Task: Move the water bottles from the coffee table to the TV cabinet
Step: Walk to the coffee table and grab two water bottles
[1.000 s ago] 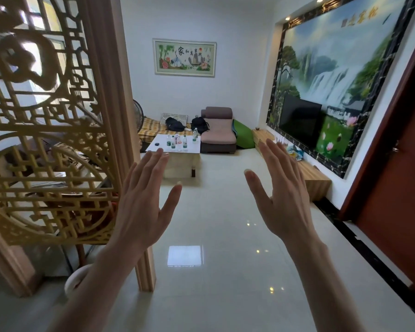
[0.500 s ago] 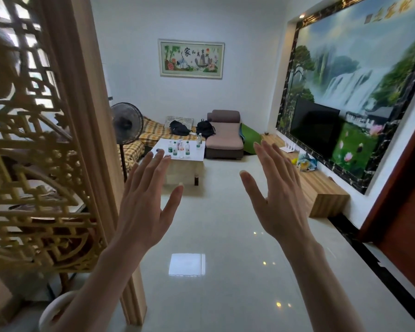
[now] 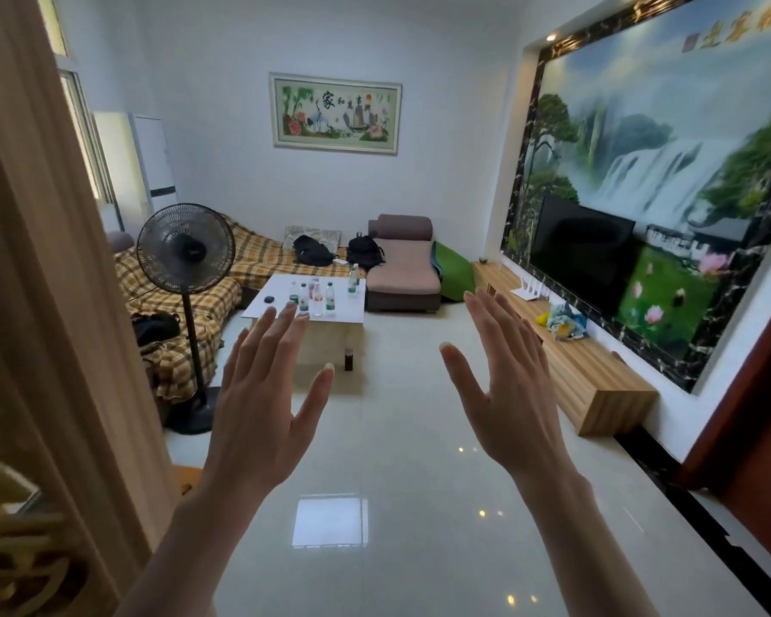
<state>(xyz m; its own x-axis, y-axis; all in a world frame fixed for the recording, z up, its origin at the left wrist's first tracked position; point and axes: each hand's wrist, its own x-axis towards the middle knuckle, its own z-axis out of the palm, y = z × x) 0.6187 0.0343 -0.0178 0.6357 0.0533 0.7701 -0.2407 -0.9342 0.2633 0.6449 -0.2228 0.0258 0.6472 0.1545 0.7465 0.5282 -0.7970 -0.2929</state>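
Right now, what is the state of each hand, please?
Left hand: open, fingers spread, holding nothing.
Right hand: open, fingers spread, holding nothing.

Beyond both raised hands — left hand (image 3: 259,407), right hand (image 3: 508,394) — bare glossy floor (image 3: 401,438) runs open to the coffee table (image 3: 343,305). Left of the left hand, a standing fan (image 3: 185,256) and wooden screen post (image 3: 63,327) crowd in; right of the right hand, the TV cabinet (image 3: 593,385) lines the wall.
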